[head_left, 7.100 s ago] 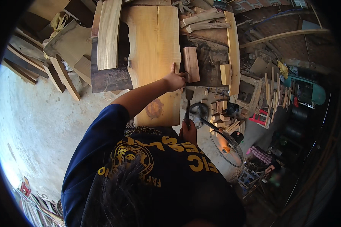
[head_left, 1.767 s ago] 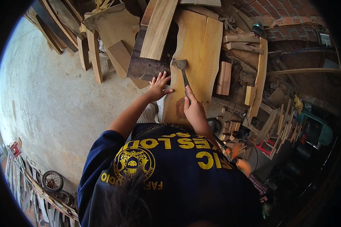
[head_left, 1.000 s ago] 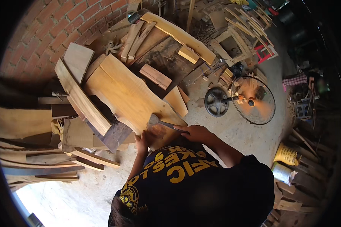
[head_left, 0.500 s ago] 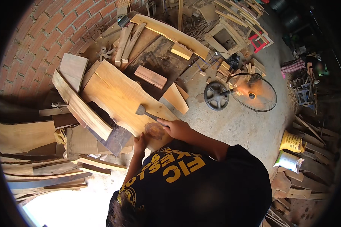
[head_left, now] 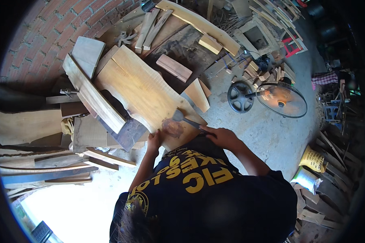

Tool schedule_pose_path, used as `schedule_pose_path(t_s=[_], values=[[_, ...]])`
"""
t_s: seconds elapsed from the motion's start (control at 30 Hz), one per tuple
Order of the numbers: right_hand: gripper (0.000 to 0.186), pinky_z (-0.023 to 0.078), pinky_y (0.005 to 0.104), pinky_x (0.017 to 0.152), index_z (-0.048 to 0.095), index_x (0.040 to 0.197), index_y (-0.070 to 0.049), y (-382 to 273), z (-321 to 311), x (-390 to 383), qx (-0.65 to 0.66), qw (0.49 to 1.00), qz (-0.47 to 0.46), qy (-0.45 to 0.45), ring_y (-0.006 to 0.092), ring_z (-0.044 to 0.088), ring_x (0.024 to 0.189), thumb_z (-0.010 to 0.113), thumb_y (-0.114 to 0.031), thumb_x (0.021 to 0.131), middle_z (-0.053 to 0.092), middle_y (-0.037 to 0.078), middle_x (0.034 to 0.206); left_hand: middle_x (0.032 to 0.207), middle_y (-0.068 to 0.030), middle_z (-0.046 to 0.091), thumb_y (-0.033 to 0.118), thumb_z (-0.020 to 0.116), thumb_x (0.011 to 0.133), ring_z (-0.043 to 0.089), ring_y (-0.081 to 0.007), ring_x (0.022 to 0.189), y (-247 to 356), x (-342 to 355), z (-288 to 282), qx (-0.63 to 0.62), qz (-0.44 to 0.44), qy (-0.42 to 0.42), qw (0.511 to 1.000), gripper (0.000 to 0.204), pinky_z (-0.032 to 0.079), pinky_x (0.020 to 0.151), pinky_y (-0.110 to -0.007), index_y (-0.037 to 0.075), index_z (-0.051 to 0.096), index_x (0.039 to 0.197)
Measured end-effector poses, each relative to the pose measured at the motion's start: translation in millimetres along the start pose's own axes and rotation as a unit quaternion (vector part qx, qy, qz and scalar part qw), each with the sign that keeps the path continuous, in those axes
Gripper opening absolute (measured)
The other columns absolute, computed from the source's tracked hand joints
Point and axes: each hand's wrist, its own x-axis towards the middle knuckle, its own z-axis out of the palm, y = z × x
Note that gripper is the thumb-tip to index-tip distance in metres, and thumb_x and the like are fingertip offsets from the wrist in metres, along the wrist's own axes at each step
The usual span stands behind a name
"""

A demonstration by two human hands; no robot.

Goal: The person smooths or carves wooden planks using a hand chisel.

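Note:
A wide, light-brown wooden slab (head_left: pixel 142 87) with wavy edges lies in front of me, a dark round knot (head_left: pixel 172 127) near its close end. My right hand (head_left: pixel 222 137) is closed around the dark handle of a scraper-like tool (head_left: pixel 178 115) with a flat, flared grey head. That head is over the slab beside the knot; whether it touches the wood I cannot tell. At the slab's near left edge, my left hand (head_left: pixel 154 140) holds the border, fingers partly hidden.
Left of the slab lies a long pale board (head_left: pixel 95 93). Beyond it are a reddish wood block (head_left: pixel 174 68) and a yellowish block (head_left: pixel 210 43) on the dark bench. A standing fan (head_left: pixel 282 101) is on the floor at right. Stacked boards (head_left: pixel 28 125) fill the left side.
The scraper-like tool and my right hand have moved back toward my body and to the right along the slab, bringing its head beside the knot. My left hand stays at the slab's edge.

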Motion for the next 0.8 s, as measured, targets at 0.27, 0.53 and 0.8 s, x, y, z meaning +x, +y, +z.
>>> schedule_pose_path(t_s=[0.27,0.53,0.8], values=[[0.045,0.051,0.0429,0.077,0.039,0.135,-0.040,6,12,-26,0.018,0.997,0.079,0.005,0.0338,0.065,0.082,0.049,-0.036,0.091,0.065,0.016,0.085,0.087,-0.0125,0.061,0.038,0.049,0.095,0.058,-0.0183,0.079,-7,6,21,-0.014,-0.006,0.108,0.994,0.042,0.049,0.071,-0.034,-0.003,0.052,0.101],[0.048,0.050,0.0438,0.081,0.039,0.136,-0.037,-3,27,8,0.068,0.994,0.076,0.033,0.0363,0.064,0.089,0.051,-0.035,0.090,0.066,0.018,0.098,0.087,-0.0144,0.062,0.040,0.049,0.094,0.058,-0.0200,0.079,-35,27,22,0.051,0.015,0.196,0.979,0.044,0.047,0.073,-0.035,-0.003,0.053,0.100],[0.049,0.050,0.0453,0.076,0.042,0.135,-0.020,13,33,-10,0.071,0.990,0.088,0.087,0.0386,0.063,0.087,0.051,-0.037,0.090,0.066,0.021,0.091,0.089,-0.0138,0.066,0.036,0.063,0.087,0.063,-0.0188,0.078,-27,9,20,0.060,0.124,0.140,0.981,0.046,0.050,0.068,-0.032,-0.005,0.055,0.104]])
